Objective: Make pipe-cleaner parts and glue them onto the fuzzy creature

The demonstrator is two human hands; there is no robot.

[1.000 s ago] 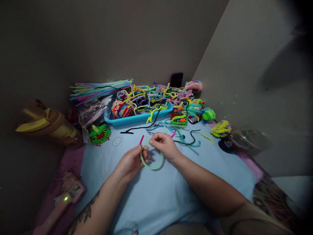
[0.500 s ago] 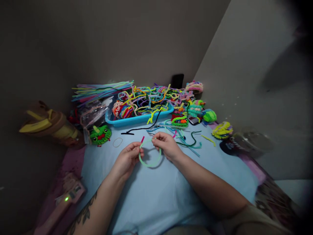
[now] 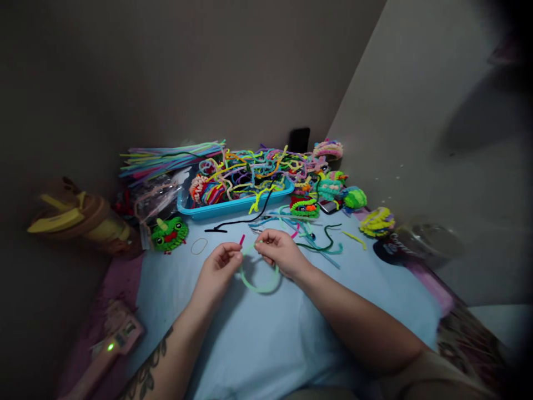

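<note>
A pale green pipe cleaner (image 3: pixel 261 289), bent into a loop, hangs between my two hands just above the blue cloth (image 3: pixel 266 339). My left hand (image 3: pixel 220 264) pinches one end of it between thumb and fingertips. Closed on the other end, at the top of the loop, is my right hand (image 3: pixel 278 251). A short magenta piece (image 3: pixel 242 239) shows just beyond my left fingertips; I cannot tell whether it is in the grip or lies on the cloth. Loose blue and dark green pipe cleaners (image 3: pixel 328 244) lie beyond my right hand.
A blue tray (image 3: pixel 233 209) heaped with coloured pipe cleaners stands at the back, beside a long bundle (image 3: pixel 175 155). A green fuzzy figure (image 3: pixel 169 234) and a rubber band (image 3: pixel 199 246) sit left. A brown cup (image 3: pixel 95 222) is far left, a clear container (image 3: pixel 433 241) right.
The green loop has dropped slightly and swung right, its bottom now rounder and lower. My left thumb has shifted along the pipe cleaner's end; both hands stay closed on it.
</note>
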